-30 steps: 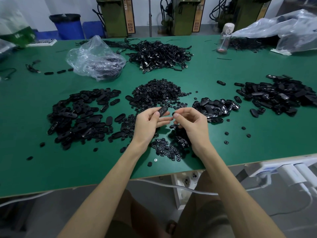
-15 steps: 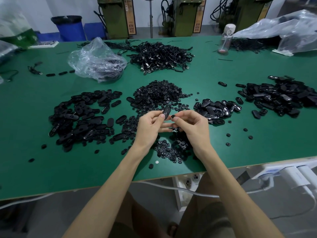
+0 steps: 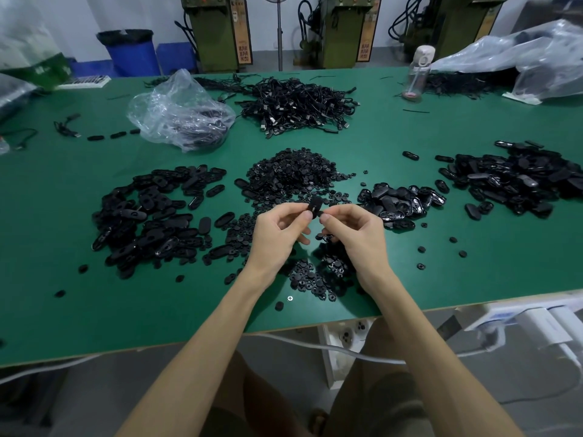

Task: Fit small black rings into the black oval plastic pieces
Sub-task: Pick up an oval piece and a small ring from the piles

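Pinching oval piece [image 3: 315, 204], left hand [image 3: 277, 230], right hand [image 3: 353, 230] meeting it

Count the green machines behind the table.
3 green machines along the far wall: one left, by the blue bin; one centre; one right. More may be hidden beyond the frame.

No text was legible: the orange labels [image 3: 244, 39] on the machines [image 3: 214, 36] and the green bag's [image 3: 53, 66] white print were blurred.
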Demonstrator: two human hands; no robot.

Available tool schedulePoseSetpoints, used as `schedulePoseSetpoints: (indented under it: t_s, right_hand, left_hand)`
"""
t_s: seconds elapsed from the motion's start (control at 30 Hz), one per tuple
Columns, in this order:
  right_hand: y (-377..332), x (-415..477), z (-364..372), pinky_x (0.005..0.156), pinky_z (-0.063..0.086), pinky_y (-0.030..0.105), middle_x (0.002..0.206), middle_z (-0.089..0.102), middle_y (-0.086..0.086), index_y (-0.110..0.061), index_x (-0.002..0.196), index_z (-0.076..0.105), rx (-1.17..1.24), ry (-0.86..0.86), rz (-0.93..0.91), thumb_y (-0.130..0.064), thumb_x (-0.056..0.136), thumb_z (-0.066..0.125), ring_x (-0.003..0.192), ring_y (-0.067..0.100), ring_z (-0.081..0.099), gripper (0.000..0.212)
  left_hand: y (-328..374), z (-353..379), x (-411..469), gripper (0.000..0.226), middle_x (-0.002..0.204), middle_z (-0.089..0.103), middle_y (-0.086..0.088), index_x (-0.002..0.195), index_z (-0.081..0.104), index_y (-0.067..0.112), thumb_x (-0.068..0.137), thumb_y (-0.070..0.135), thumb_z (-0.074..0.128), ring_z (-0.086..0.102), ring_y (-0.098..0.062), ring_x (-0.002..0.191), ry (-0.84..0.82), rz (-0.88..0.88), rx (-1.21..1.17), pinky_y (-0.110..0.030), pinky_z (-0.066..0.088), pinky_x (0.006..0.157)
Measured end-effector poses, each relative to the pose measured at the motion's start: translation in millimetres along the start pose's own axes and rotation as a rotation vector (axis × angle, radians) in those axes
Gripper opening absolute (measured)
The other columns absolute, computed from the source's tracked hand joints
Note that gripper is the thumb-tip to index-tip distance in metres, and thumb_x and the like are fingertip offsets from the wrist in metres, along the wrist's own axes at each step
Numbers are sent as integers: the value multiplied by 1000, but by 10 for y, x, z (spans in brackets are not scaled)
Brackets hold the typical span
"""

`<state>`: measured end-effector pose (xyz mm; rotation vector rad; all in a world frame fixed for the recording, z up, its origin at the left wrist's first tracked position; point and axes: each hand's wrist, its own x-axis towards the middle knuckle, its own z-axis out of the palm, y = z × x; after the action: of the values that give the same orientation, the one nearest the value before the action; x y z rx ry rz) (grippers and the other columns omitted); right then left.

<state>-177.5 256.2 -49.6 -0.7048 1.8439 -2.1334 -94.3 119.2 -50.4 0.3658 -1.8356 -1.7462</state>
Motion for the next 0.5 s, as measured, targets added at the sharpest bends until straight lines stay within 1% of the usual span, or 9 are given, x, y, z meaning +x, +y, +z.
schedulePoseSetpoints:
  t_s: [0.03,0.17,0.33,0.43,0.5]
  right_hand:
    - [-4,-2,0,68,55,21,79,75,0,-13,90,76,1,-3,-3,-7,90,78,72,15,68,7]
    - [-6,1,-3,66,54,20,81,77,2,-11,91,76,-5,-10,-5,-5,90,78,70,14,69,6]
    - [12,4,9,67,55,21,82,78,5,-10,91,77,-43,1,-2,-7,90,78,71,14,69,3]
    - [25,12,8,70,57,25,86,78,8,-11,91,77,-68,1,4,-8,90,78,73,17,70,3]
    - [32,12,9,70,57,26,87,78,11,-12,91,76,-88,-5,3,-9,90,78,73,18,69,4]
  left_hand:
    - [2,-1,-3,15,86,77,0,104,75,19,96,6,72,71,-13,74,-19,-1,2,-25,59,62]
    - [0,2,-9,11,92,77,-6,106,74,6,96,2,70,72,-19,74,-59,23,28,-31,59,62]
    - [7,-2,-14,10,92,76,-12,106,69,2,96,1,69,71,-23,70,-63,7,25,-39,60,65]
    - [28,14,-21,10,91,77,-11,107,68,2,100,9,66,72,-26,70,-69,-19,-10,-37,61,64]
    - [42,22,-26,16,92,78,-10,107,67,1,105,15,60,72,-27,68,-47,-45,-35,-34,60,60]
